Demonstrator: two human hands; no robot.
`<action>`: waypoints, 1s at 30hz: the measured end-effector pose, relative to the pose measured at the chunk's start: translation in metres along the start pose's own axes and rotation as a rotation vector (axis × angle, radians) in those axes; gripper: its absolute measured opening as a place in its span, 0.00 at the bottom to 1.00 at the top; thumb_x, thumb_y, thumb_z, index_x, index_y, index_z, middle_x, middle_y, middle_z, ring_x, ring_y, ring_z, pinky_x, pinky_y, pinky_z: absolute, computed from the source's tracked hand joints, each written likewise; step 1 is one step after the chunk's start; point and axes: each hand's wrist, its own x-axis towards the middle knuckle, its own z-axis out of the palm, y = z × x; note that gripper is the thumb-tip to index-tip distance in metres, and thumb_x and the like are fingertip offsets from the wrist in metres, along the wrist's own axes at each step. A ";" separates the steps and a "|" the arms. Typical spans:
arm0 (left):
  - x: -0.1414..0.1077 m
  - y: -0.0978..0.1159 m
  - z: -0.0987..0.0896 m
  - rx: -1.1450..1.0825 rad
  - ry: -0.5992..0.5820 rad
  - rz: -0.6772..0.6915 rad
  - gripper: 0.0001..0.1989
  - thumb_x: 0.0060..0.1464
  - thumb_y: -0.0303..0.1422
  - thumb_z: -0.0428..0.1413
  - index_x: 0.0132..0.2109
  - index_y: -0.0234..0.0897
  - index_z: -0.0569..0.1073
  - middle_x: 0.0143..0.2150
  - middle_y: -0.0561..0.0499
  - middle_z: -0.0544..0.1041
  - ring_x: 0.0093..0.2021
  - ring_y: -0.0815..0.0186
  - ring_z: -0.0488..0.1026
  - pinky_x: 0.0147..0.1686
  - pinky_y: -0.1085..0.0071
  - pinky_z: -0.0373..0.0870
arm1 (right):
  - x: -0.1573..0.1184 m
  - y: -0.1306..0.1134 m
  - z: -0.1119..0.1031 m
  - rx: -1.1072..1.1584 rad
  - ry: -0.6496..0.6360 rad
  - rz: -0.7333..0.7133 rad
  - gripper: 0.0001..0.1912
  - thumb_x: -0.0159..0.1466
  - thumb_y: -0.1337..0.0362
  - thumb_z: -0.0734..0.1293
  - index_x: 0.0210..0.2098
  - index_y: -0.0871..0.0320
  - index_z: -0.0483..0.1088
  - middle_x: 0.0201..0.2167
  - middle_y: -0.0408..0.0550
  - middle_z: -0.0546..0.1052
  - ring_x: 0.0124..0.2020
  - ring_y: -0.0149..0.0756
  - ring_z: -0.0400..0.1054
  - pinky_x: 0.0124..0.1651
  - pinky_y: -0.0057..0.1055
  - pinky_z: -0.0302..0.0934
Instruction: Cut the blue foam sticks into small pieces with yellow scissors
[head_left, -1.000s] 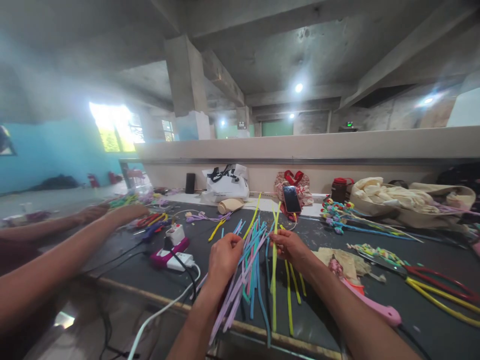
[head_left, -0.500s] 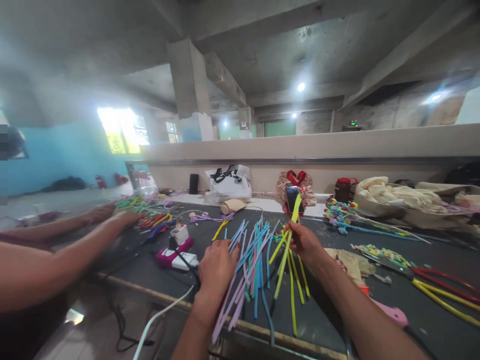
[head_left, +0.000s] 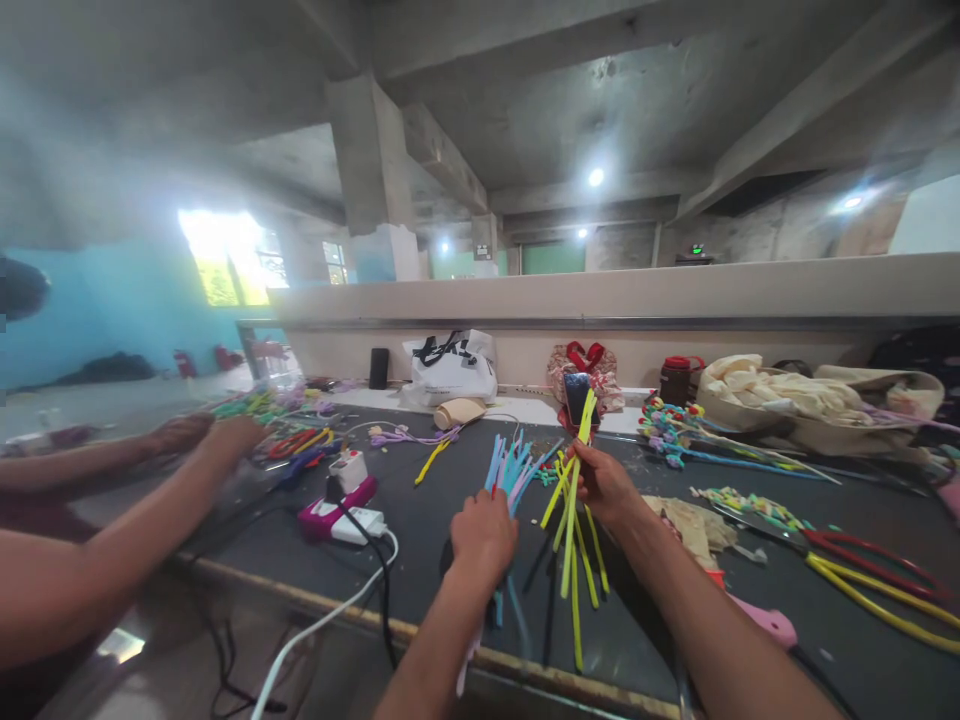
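Observation:
My left hand (head_left: 486,540) is closed around a bunch of blue and purple pipe cleaners (head_left: 511,465). Their tops fan out above the fist, and a few ends hang out below it. To the right, my right hand (head_left: 606,482) pinches several yellow pipe cleaners (head_left: 570,540), whose lower ends spread out over the dark table (head_left: 420,540). Behind the yellow tops leans a phone (head_left: 577,392). A single bent yellow piece (head_left: 430,462) lies left of the bunches.
A purple-and-white power strip (head_left: 341,515) with a white cable lies on the left. Another person's arms (head_left: 172,480) work beyond it. To the right are scissors (head_left: 870,550), a pink-handled tool (head_left: 772,622) and beaded-looking braids (head_left: 750,505). A white bag (head_left: 454,370) stands behind.
My left hand has moved right and closed on the blue and purple pipe cleaners, drawing the loose spread into a tight bunch. My right hand keeps hold of the yellow ones.

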 end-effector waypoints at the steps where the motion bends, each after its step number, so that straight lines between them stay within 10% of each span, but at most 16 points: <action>1: 0.004 -0.005 0.001 0.009 0.001 -0.009 0.14 0.50 0.37 0.49 0.44 0.37 0.67 0.42 0.45 0.71 0.43 0.58 0.68 0.36 0.63 0.67 | -0.001 -0.001 0.000 0.008 0.004 -0.001 0.10 0.62 0.62 0.58 0.33 0.63 0.65 0.21 0.38 0.66 0.15 0.20 0.57 0.15 0.19 0.54; 10: 0.023 -0.044 0.000 0.024 0.041 -0.142 0.13 0.52 0.34 0.49 0.43 0.33 0.67 0.40 0.45 0.72 0.39 0.61 0.69 0.36 0.62 0.67 | -0.003 -0.024 -0.010 0.068 0.085 -0.036 0.11 0.62 0.61 0.58 0.34 0.63 0.64 0.23 0.39 0.67 0.16 0.21 0.58 0.16 0.20 0.55; 24: 0.000 0.054 -0.004 -0.188 -0.028 0.370 0.13 0.49 0.37 0.47 0.42 0.45 0.69 0.42 0.52 0.74 0.42 0.63 0.70 0.36 0.72 0.65 | -0.006 -0.027 -0.005 0.001 0.123 -0.055 0.11 0.62 0.61 0.58 0.38 0.63 0.64 0.29 0.43 0.69 0.23 0.25 0.64 0.23 0.25 0.61; 30: -0.012 0.056 0.009 -0.145 -0.105 0.440 0.13 0.50 0.33 0.45 0.39 0.41 0.71 0.41 0.48 0.74 0.42 0.61 0.70 0.38 0.69 0.65 | -0.007 -0.031 -0.011 0.000 0.140 -0.047 0.12 0.62 0.61 0.59 0.40 0.62 0.64 0.34 0.46 0.70 0.28 0.29 0.66 0.29 0.29 0.63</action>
